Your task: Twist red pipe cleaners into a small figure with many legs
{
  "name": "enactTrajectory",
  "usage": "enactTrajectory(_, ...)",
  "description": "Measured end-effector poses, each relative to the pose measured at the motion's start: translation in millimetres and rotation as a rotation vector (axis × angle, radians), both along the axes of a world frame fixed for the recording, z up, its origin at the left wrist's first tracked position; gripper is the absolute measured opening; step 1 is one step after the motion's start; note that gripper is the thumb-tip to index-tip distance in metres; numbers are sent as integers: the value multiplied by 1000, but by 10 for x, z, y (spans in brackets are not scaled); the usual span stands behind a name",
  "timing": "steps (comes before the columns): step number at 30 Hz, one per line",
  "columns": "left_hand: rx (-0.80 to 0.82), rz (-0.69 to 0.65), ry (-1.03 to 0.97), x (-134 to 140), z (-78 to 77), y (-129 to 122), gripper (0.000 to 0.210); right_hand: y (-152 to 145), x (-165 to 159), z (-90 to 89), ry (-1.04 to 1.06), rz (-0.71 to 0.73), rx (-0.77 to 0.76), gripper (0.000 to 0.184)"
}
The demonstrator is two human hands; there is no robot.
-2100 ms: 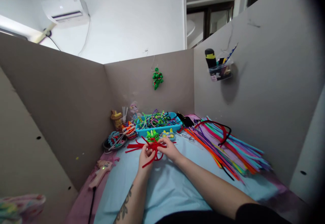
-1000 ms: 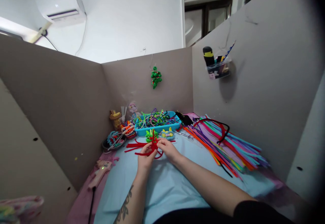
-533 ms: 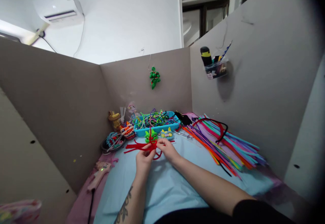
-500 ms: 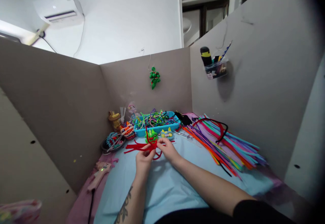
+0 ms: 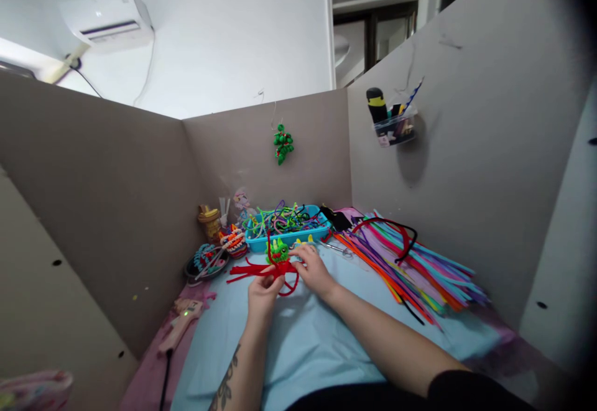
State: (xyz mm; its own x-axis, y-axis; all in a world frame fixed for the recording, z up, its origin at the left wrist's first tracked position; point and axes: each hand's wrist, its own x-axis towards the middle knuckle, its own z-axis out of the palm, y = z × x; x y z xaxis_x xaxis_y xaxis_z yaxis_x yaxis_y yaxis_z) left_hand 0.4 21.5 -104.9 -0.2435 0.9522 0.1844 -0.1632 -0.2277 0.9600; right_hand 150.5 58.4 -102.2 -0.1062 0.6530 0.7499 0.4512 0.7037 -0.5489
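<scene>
The left hand [image 5: 262, 291] pinches the red pipe-cleaner piece [image 5: 282, 269] before the green figure [image 5: 281, 249], apparently steadying it for the right hand [image 5: 314, 272], whose curled fingers' grip I cannot tell.

The left hand [image 5: 263, 288] is raised with its thumb and forefinger brought together in a pinch, the tips pointing up toward the right hand [image 5: 313, 268]. The right hand is just beside it, slightly higher, back upward, fingers bent and thumb below them. From the left hand a tattooed forearm [image 5: 242, 361] drops steeply; from the right hand a bare forearm [image 5: 380, 330] slants down and outward.
</scene>
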Motion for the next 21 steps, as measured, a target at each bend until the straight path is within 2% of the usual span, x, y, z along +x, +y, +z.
enactTrajectory(4,-10,-39,-11,7,4,-7,43,45,55,11,-104,2,-13,13)
enactTrajectory(8,-15,-67,-21,6,-8,0,41,31,51,33,-139,13,-18,19)
enactTrajectory(13,-28,-111,10,1,-19,6,38,18,67,48,-198,39,-1,15)
enactTrajectory(17,-50,-78,1,2,2,-4,38,20,75,32,-177,40,-20,12)
enactTrajectory(21,-42,-116,9,5,11,-7,36,40,42,2,-116,39,-112,12)
